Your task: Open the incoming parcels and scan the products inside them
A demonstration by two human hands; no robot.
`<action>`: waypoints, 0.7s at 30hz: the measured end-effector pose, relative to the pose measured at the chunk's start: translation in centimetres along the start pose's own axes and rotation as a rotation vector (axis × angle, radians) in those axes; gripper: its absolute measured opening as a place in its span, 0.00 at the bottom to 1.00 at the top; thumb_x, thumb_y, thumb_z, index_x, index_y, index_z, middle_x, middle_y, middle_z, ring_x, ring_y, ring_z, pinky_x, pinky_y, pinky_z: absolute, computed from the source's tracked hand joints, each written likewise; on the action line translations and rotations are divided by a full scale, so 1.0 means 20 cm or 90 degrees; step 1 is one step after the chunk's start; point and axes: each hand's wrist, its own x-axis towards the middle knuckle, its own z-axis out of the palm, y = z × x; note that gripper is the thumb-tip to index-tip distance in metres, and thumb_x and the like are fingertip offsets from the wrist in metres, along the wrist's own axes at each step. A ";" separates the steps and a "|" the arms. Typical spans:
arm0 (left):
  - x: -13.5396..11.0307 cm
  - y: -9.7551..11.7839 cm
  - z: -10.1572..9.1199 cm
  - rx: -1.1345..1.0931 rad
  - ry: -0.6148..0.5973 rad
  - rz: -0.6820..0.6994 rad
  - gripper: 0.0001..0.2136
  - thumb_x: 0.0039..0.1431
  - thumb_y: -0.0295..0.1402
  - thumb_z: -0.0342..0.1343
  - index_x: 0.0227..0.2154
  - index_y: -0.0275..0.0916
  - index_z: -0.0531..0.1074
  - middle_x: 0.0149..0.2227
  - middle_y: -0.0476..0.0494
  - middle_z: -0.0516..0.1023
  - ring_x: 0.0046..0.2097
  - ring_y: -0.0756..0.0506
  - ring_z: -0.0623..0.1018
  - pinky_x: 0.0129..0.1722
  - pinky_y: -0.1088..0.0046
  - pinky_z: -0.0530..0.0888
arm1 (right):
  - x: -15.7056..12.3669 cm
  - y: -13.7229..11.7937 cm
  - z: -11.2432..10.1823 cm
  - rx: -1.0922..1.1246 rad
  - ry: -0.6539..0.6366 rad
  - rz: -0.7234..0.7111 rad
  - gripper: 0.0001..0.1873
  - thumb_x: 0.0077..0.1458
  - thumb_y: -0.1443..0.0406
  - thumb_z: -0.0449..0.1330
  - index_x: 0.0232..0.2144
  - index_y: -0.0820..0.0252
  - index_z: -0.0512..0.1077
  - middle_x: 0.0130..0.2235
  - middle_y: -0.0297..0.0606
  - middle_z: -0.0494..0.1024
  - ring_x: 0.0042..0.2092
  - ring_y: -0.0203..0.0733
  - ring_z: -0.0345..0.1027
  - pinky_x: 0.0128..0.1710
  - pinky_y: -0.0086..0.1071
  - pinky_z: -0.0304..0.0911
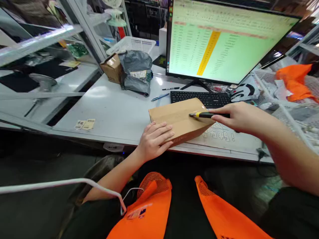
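One brown cardboard box: left hand resting flat-fingered on its near-left edge — right hand gripping a slim black-and-yellow knife, tip pointing left over the top.

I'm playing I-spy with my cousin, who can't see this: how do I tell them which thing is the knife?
Find the big lit monitor, then the black keyboard below it. In front sits a cardboard box; the knife is at its top, held in the person's right grip. Unlike the nearby pens on the desk, it is yellow and black.
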 end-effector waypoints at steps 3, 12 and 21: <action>-0.01 0.00 0.02 0.018 0.006 -0.009 0.12 0.66 0.35 0.67 0.51 0.43 0.80 0.55 0.41 0.85 0.60 0.40 0.81 0.68 0.56 0.67 | 0.00 0.26 0.00 -0.011 0.055 0.047 0.26 0.65 0.46 0.60 0.58 0.47 0.83 0.27 0.36 0.81 0.25 0.41 0.69 0.29 0.34 0.58; 0.37 -0.03 -0.12 -0.014 -0.272 -0.025 0.17 0.73 0.44 0.54 0.42 0.39 0.84 0.44 0.39 0.86 0.46 0.39 0.82 0.49 0.59 0.76 | 0.04 0.77 0.61 0.130 0.186 0.262 0.28 0.63 0.52 0.60 0.57 0.60 0.83 0.49 0.51 0.86 0.52 0.60 0.79 0.52 0.45 0.70; 1.08 -0.23 0.49 -0.165 -0.564 -0.001 0.28 0.74 0.47 0.39 0.51 0.34 0.81 0.56 0.33 0.80 0.59 0.37 0.75 0.64 0.60 0.67 | 0.16 0.27 0.77 0.466 0.418 0.041 0.37 0.68 0.39 0.50 0.55 0.59 0.81 0.56 0.51 0.82 0.60 0.58 0.74 0.66 0.53 0.65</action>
